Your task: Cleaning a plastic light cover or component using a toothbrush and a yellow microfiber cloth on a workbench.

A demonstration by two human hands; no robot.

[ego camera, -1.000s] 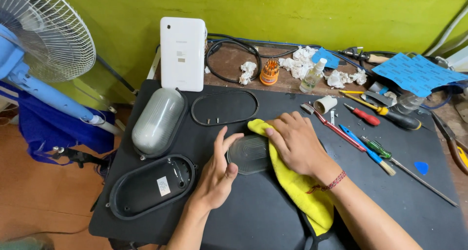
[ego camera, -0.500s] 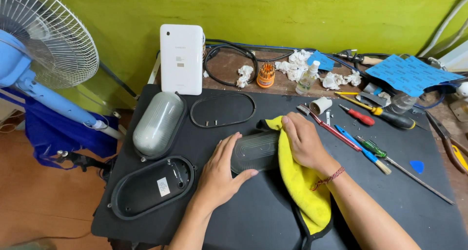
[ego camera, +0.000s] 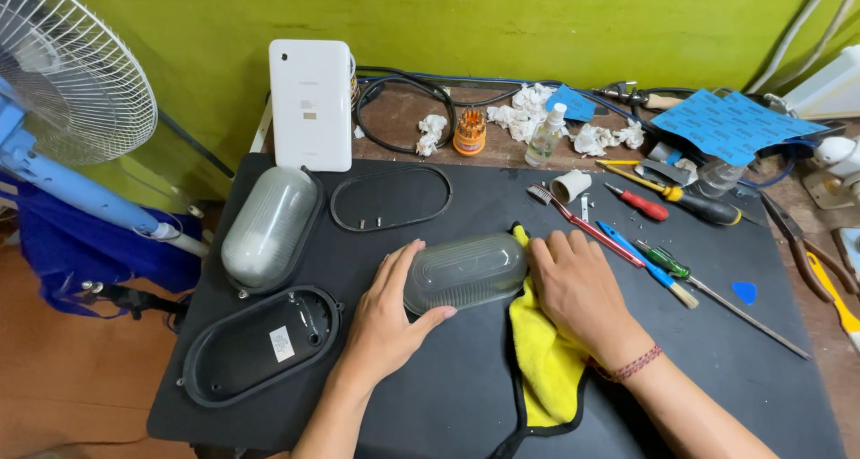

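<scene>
Lying on its side at the centre of the frame, a ribbed clear glass lamp cover (ego camera: 466,271) rests on the black mat (ego camera: 466,396) between the person's two hands. The left hand (ego camera: 387,320) cups its left end, fingers spread along the near side and the thumb curled under the glass, so the hold is a loose grasp on the cover. The right hand (ego camera: 580,289) presses against its right end with fingers bent over the rim, lying partly on a yellow cloth (ego camera: 546,369) that spreads from under the cover toward the lower middle of the frame; a red braided band circles that wrist. To the left of the hands lies a second, frosted grey lamp dome (ego camera: 269,228), and below it, at lower left, an empty black oval lamp base (ego camera: 260,347). An oval black gasket ring (ego camera: 391,197) lies above the cover. To the right, a row of screwdrivers (ego camera: 681,204) and small brushes fans across the mat. A white tablet (ego camera: 311,103) leans upright against the green wall at upper centre-left, and a white fan (ego camera: 63,65) fills the upper left corner.
</scene>
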